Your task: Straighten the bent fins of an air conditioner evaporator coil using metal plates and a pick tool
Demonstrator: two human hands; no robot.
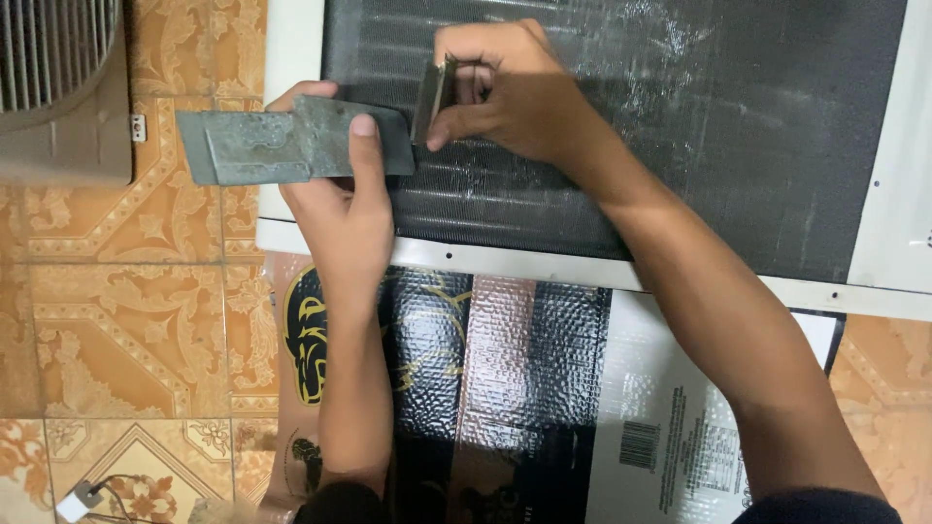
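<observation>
Near the upper middle of the frame, a small grey metal piece [432, 97] is pinched by the right hand [510, 92], the thumb pressed to its lower edge and the curled fingers closed behind it. The piece is held upright and slightly tilted, just left of the knuckles and above the dark finned coil panel [738, 126]; whether its lower end touches the fins cannot be told.

Just left of it, a flat grey metal plate [282, 144] is gripped by the left hand [340, 199]. The thumb is laid across the plate's right part and the fingers are wrapped underneath, so that the plate is clamped between them. The plate is held level, its longer part reaching toward the left edge of the frame and its right end lying just beside the small piece, at the left border of the panel.

The dark panel fills the upper right of the frame and is bordered by a white frame [544, 267] with small screw holes. Below it, a flattened shiny printed bag [505, 388] is spread under both forearms. Patterned orange floor tiles [116, 320] are seen at the left, a beige fan grille housing [63, 92] in the upper left corner, and a small white plug with a cable [78, 502] at the lower left.
</observation>
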